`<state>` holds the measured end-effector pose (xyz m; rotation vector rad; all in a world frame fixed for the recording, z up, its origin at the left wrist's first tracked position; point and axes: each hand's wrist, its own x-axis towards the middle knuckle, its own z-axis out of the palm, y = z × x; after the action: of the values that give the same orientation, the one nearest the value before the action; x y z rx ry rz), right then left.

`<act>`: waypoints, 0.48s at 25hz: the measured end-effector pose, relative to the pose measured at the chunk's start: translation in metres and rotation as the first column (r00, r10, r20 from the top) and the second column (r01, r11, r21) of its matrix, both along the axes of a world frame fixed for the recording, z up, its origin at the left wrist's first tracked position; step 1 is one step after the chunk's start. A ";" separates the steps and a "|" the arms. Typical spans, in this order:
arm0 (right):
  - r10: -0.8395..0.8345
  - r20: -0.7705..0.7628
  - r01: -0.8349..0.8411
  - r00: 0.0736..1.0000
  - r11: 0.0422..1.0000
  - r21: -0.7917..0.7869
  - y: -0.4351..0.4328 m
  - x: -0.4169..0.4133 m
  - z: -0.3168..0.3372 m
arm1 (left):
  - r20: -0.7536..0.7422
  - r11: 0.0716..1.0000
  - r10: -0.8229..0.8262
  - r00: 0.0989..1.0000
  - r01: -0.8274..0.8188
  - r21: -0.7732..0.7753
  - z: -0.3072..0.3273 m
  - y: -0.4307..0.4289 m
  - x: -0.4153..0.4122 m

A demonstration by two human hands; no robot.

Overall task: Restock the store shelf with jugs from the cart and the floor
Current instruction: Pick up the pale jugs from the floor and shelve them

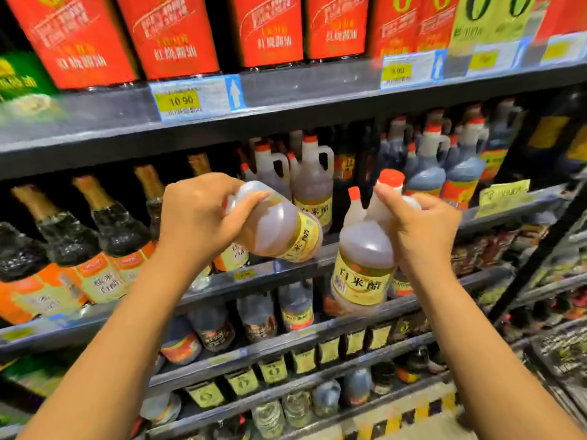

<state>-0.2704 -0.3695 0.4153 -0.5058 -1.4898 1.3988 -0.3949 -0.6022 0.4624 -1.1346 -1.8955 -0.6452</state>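
Right now both hands are loaded. The left hand (pixel 197 217) has its fingers (pixel 251 198) curled round the neck end of a tilted jug (pixel 279 231), which lies almost on its side with its base toward the shelf (pixel 286 276). The right hand (pixel 422 227) grips a second jug (pixel 362 265) by its handle, hanging roughly upright. Another red cap (pixel 392 177) shows at the right fingers; whether it belongs to a further held jug I cannot tell. Just beyond the left fingers stand pale shelved jugs (pixel 313 182), and beyond the right fingers dark jugs (pixel 425 166). Foil-topped bottles (pixel 66 236) crowd the shelf left of the left hand, with red cartons (pixel 171 36) above.
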 end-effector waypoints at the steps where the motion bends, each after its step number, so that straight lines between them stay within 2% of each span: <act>1: 0.025 -0.016 -0.025 1.000 1.000 0.003 0.008 -0.006 0.005 | -0.023 0.999 0.050 0.998 -0.049 0.011 0.001 0.004 -0.002; 4: 0.063 -0.091 -0.060 0.994 0.998 0.035 0.029 -0.018 0.017 | -0.083 0.988 0.154 0.984 -0.152 0.034 0.008 0.010 -0.007; 7: 0.068 -0.154 -0.057 0.986 0.996 0.075 0.042 -0.031 0.025 | -0.116 0.982 0.168 0.979 -0.176 -0.065 0.007 0.021 -0.009; 12: 0.167 -0.191 -0.139 0.967 0.979 0.152 0.054 -0.055 0.031 | -0.082 0.966 0.212 0.974 -0.221 -0.132 0.005 0.039 -0.017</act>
<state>-0.3250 -0.3151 0.4464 -0.1587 -1.4696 1.4091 -0.4121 -0.5628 0.4673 -1.0029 -1.9970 -0.3527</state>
